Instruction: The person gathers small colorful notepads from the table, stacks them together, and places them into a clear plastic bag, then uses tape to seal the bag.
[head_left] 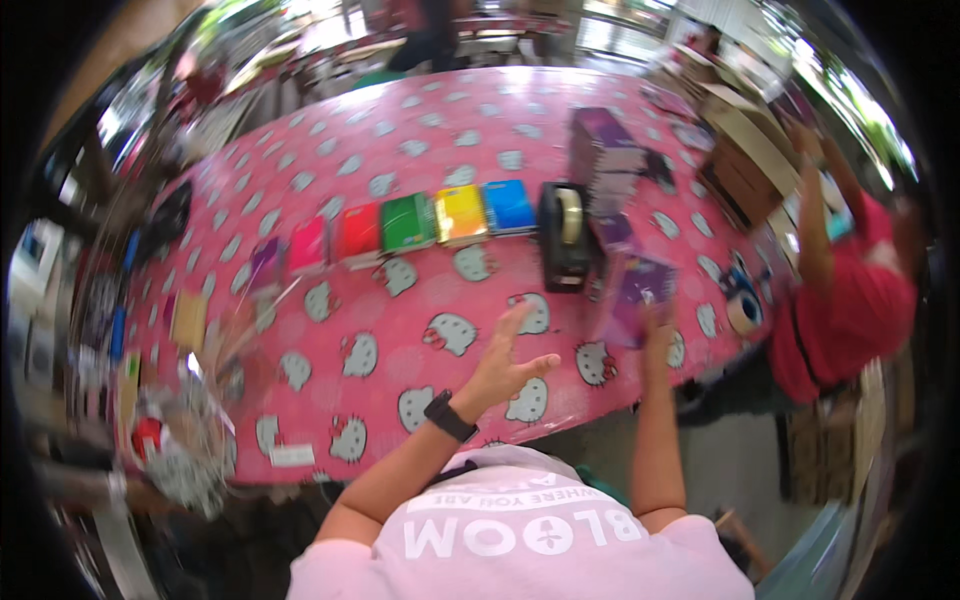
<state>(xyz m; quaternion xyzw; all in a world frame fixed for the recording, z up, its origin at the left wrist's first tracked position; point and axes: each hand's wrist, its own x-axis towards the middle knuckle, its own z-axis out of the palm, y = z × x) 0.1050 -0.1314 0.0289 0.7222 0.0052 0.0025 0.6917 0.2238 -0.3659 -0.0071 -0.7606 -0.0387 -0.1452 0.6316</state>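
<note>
My left hand (505, 365), with a black watch on its wrist, hovers over the pink table with fingers spread and nothing in it. My right hand (655, 325) grips the near edge of a purple box (635, 285), which is blurred by motion; some fingers are hidden. Just beyond and left of that box stands a black tape dispenser (562, 265) with a roll of tape. Left of the dispenser runs a row of small spiral notebooks: blue (510, 207), yellow (461, 215), green (407, 222), red (358, 232), pink (308, 246) and purple (266, 265).
A stack of purple boxes (607, 145) rises behind the dispenser. Open cardboard cartons (745, 170) stand at the far right, beside a person in a red shirt (850, 310). Tape rolls (743, 310) lie at the right edge. Clear plastic wrapping (190, 440) fills the near left corner.
</note>
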